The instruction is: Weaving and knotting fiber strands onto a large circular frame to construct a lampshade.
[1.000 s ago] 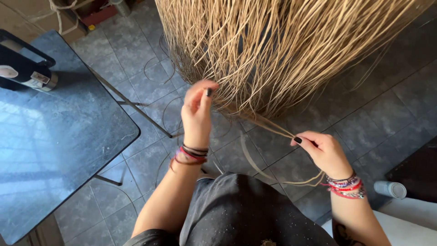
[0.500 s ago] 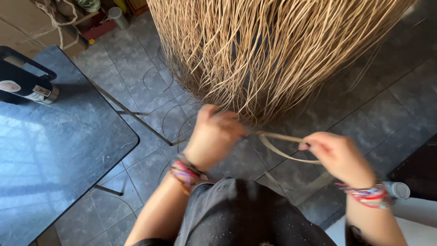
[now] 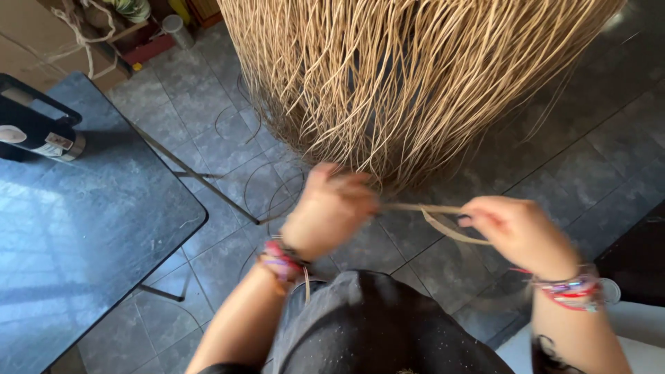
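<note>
- below the hanging bundle of tan rattan strands, the left hand is curled shut around a flat strand.
- right hand pinches the strand's other end, which loops between both hands.
- dark table stands at left on the tiled floor.

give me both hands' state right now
left hand: closed on the strand
right hand: pinching the same strand
</note>
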